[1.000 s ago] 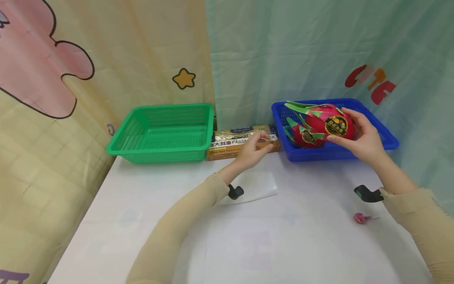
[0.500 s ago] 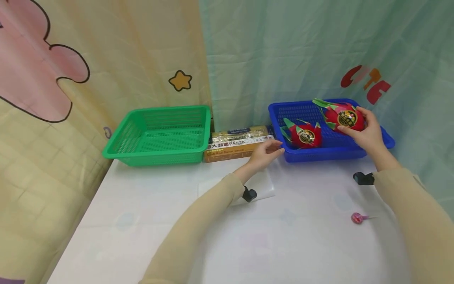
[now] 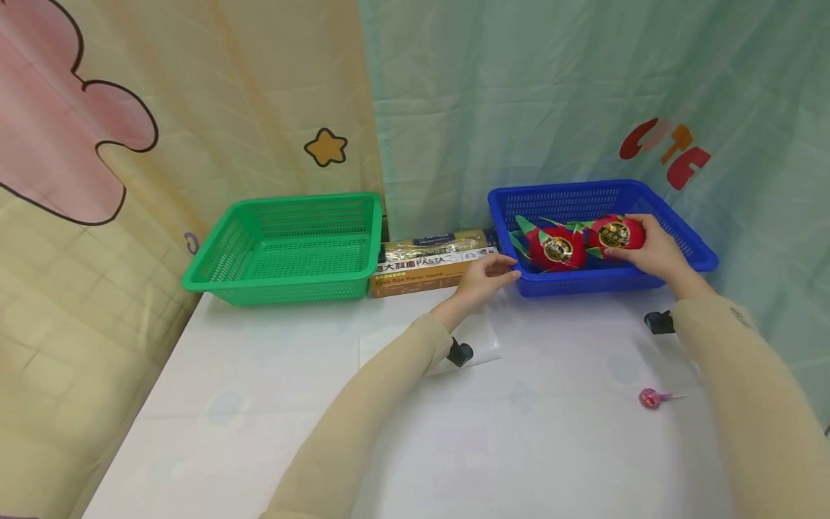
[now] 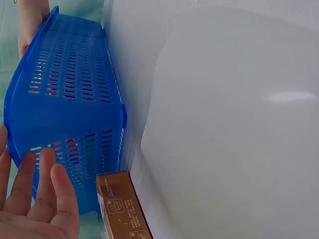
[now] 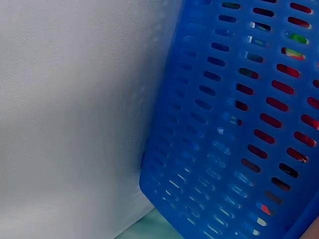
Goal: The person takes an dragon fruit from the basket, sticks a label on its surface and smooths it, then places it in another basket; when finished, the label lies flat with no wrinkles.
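My right hand (image 3: 661, 251) grips a red dragon fruit (image 3: 616, 233) with green leafy tips and a dark round label, low inside the blue plastic basket (image 3: 583, 282). Beside it in the basket lies a second dragon fruit (image 3: 556, 249), labelled the same way. My left hand (image 3: 483, 280) is at the basket's near left corner, fingers spread and lightly bent. The left wrist view has those fingers (image 4: 47, 184) against or just off the slotted end wall; contact is hard to tell. Through the slots in the right wrist view, red fruit skin (image 5: 271, 119) shows.
A green plastic basket (image 3: 295, 285) stands at the left. Between the baskets lie a brown pasta box (image 3: 415, 280) and a gold-wrapped pack (image 3: 431, 246). A pink lollipop (image 3: 650, 398) lies front right, and a clear sheet (image 3: 483, 346) in the middle. Curtains hang behind the table.
My right hand has carried its dragon fruit rightward off the other one, then lowered it into the blue basket. My left hand has moved right from the pasta box to the basket's corner.
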A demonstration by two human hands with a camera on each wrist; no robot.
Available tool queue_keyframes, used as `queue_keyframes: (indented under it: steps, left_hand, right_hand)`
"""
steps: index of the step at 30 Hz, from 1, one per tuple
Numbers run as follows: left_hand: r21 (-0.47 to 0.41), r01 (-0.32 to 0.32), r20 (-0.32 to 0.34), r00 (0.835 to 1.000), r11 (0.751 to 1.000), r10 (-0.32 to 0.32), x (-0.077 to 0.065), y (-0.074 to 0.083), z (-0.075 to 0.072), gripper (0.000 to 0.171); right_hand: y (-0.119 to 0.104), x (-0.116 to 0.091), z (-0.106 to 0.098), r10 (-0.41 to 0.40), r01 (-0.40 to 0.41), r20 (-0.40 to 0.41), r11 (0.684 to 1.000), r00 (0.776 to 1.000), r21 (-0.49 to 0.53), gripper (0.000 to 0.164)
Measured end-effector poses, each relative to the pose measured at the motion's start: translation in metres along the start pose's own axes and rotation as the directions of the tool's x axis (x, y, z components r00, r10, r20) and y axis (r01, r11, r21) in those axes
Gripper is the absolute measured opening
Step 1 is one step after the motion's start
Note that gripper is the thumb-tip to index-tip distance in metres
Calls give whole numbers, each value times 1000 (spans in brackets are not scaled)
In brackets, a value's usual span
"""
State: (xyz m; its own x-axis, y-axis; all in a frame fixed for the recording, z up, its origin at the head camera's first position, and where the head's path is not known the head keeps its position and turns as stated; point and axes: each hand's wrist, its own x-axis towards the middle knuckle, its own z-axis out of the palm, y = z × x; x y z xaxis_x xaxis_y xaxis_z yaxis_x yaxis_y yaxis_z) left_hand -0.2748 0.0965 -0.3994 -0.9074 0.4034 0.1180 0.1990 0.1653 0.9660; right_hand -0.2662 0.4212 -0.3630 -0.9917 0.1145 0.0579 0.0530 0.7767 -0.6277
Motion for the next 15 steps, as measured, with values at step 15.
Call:
queue_keyframes:
  steps: [15]
  left_hand:
    - [122,-82,268,962,989,46,-31,1,-56,39]
  right_hand:
    - [-21,-16,-13,27,-12,85,985,996,-172,89]
